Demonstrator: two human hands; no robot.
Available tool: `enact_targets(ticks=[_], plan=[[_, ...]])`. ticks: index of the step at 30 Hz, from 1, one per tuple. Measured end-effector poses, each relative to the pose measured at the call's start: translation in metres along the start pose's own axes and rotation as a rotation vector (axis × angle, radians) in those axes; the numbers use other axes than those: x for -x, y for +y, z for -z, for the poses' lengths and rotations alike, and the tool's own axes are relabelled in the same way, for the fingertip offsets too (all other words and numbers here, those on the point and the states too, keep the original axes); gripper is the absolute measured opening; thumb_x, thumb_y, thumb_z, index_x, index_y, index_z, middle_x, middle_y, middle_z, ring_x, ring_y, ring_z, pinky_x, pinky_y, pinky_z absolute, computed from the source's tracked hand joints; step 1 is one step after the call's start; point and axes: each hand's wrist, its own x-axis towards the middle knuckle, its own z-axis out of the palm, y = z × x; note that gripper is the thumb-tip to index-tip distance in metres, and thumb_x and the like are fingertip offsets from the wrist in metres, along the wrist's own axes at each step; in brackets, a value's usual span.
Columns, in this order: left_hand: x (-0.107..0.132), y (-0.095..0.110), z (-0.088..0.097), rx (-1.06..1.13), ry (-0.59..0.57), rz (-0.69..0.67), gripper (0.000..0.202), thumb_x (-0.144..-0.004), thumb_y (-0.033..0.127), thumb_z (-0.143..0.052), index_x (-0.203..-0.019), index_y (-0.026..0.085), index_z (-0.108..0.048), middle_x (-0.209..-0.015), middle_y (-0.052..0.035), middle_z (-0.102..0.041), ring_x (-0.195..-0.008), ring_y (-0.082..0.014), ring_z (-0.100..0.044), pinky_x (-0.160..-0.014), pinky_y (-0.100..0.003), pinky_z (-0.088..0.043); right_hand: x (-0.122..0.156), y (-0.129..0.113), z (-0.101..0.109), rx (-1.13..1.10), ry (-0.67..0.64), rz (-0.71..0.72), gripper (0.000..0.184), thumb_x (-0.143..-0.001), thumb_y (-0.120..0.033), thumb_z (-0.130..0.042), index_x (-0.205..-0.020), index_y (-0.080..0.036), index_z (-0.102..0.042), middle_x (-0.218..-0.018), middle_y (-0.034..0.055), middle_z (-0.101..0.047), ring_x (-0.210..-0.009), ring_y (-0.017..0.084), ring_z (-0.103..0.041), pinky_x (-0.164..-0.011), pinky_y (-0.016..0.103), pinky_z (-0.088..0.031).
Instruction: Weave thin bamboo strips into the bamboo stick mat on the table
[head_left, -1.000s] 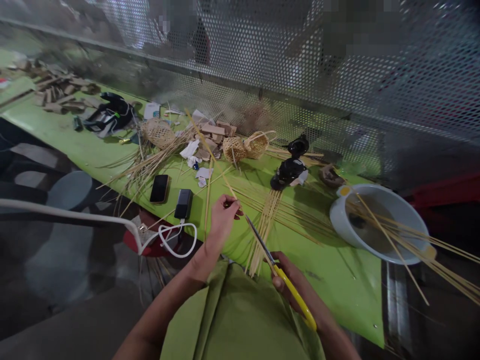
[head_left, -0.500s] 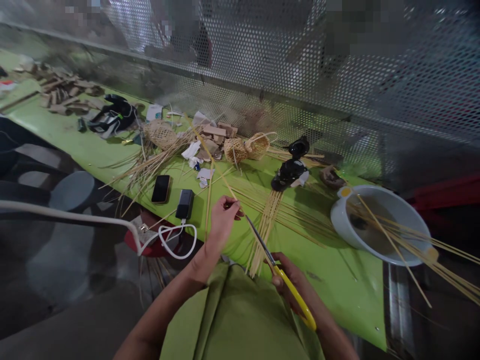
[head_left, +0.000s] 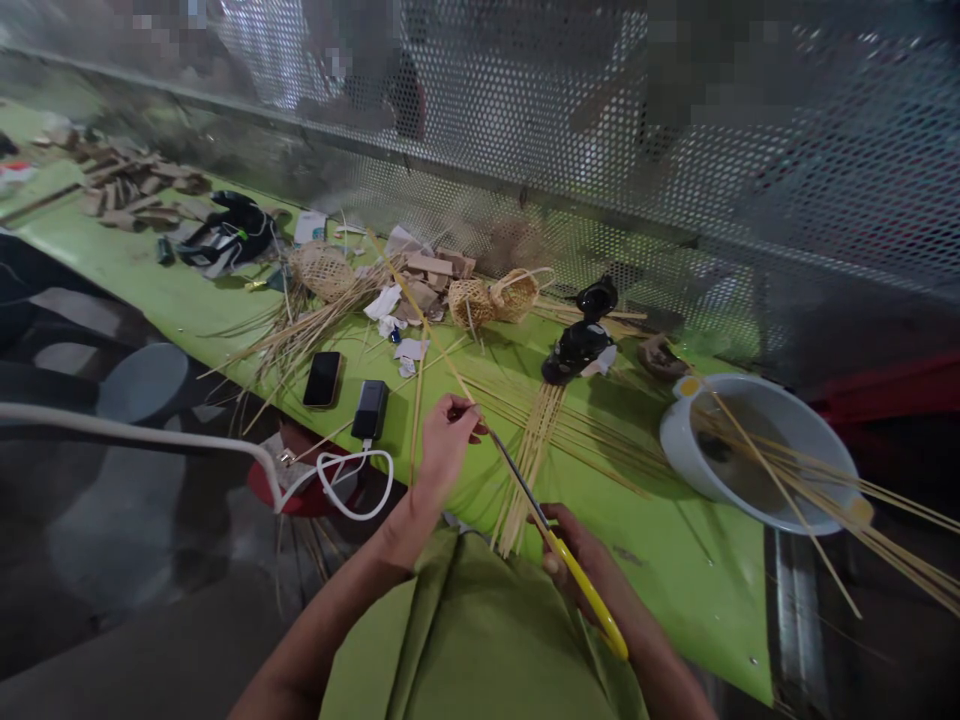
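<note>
My left hand (head_left: pixel 448 440) is closed, pinching a long thin bamboo strip (head_left: pixel 442 350) between thumb and fingers. From there the strip runs away over the table toward the back left. In my right hand (head_left: pixel 577 550) is a pair of scissors (head_left: pixel 591 592) with yellow handles, the fingers wrapped round them. The scissors' long metal blades point at the strip's near end, with their tips close to my left fingertips; whether they touch the strip I cannot tell. Just beyond the blades lies a bundle of flat bamboo strips (head_left: pixel 532 455), crossed by other loose strips. A black weight-like object (head_left: pixel 576 350) sits on the bundle's far end.
A whitish tub (head_left: pixel 679 455) at the right holds several long strips that jut past the table edge. Small woven baskets (head_left: pixel 516 293), cardboard pieces and a strip pile lie along the back. A phone (head_left: pixel 322 380) and power bank (head_left: pixel 370 410) with white cable are at left. Perforated metal mesh (head_left: pixel 525 110) rises behind.
Almost nothing differs. The scissors' yellow handle has shifted very slightly to the left, while my left hand keeps its pinch on the strip.
</note>
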Motion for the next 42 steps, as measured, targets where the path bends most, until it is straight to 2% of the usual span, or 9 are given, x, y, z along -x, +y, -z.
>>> enact_targets(ticks=[6, 12, 15, 19, 25, 30, 42], plan=[[0.001, -0.002, 0.002, 0.004, 0.011, 0.013, 0.013, -0.072, 0.027, -0.073, -0.071, 0.026, -0.060, -0.065, -0.0028, -0.067, -0.056, -0.0196, -0.065, -0.047, -0.030, -0.048, -0.002, 0.004, -0.003, -0.020, 0.007, -0.064, 0.065, -0.081, -0.077, -0.057, -0.117, -0.024, -0.050, -0.067, -0.0060, -0.041, -0.057, 0.014, -0.035, -0.053, 0.026, -0.028], [0.000, 0.000, 0.003, 0.012, 0.000, 0.018, 0.013, -0.071, 0.027, -0.072, -0.072, 0.024, -0.061, -0.062, -0.0004, -0.065, -0.054, -0.0169, -0.064, -0.047, -0.027, -0.047, -0.004, 0.004, -0.008, -0.085, -0.004, -0.119, 0.060, -0.080, -0.073, -0.061, -0.114, -0.024, -0.050, -0.065, -0.0078, -0.038, -0.054, 0.012, -0.033, -0.052, 0.025, -0.027], [0.000, 0.001, 0.004, 0.021, 0.013, 0.024, 0.012, -0.069, 0.027, -0.072, -0.071, 0.025, -0.061, -0.063, 0.0000, -0.066, -0.054, -0.0166, -0.064, -0.047, -0.027, -0.047, -0.003, -0.001, -0.006, -0.044, 0.018, -0.076, 0.057, -0.081, -0.069, -0.062, -0.115, -0.024, -0.051, -0.066, -0.0070, -0.040, -0.056, 0.013, -0.036, -0.053, 0.025, -0.029], [-0.001, 0.003, 0.005, 0.023, 0.025, 0.035, 0.012, -0.070, 0.026, -0.072, -0.069, 0.027, -0.061, -0.062, -0.0001, -0.065, -0.054, -0.0178, -0.064, -0.046, -0.028, -0.047, 0.000, -0.007, 0.000, 0.000, 0.006, 0.033, 0.055, -0.089, -0.064, -0.055, -0.124, -0.023, -0.048, -0.073, -0.0040, -0.047, -0.060, 0.014, -0.041, -0.056, 0.026, -0.035], [-0.002, 0.004, 0.002, 0.010, -0.009, 0.029, 0.010, -0.071, 0.025, -0.072, -0.070, 0.026, -0.062, -0.064, -0.0001, -0.066, -0.055, -0.0171, -0.065, -0.047, -0.027, -0.047, -0.001, -0.011, 0.004, 0.084, -0.001, 0.069, 0.054, -0.090, -0.063, -0.054, -0.127, -0.024, -0.047, -0.078, -0.0011, -0.055, -0.067, 0.018, -0.049, -0.061, 0.028, -0.039], [-0.004, 0.006, -0.003, 0.026, -0.003, 0.073, 0.015, -0.069, 0.026, -0.075, -0.069, 0.023, -0.060, -0.060, 0.0015, -0.063, -0.051, -0.0150, -0.064, -0.045, -0.025, -0.047, -0.006, -0.008, 0.006, 0.106, 0.015, 0.052, 0.058, -0.088, -0.067, -0.054, -0.126, -0.024, -0.048, -0.075, -0.0016, -0.054, -0.065, 0.018, -0.048, -0.059, 0.029, -0.038], [-0.007, 0.004, -0.012, 0.040, 0.003, 0.064, 0.014, -0.069, 0.023, -0.074, -0.070, 0.022, -0.060, -0.060, 0.0010, -0.065, -0.051, -0.0145, -0.063, -0.043, -0.023, -0.044, -0.014, -0.005, 0.010, 0.042, 0.042, 0.001, 0.058, -0.085, -0.071, -0.055, -0.118, -0.023, -0.054, -0.070, -0.0025, -0.052, -0.057, 0.016, -0.044, -0.054, 0.029, -0.036]])
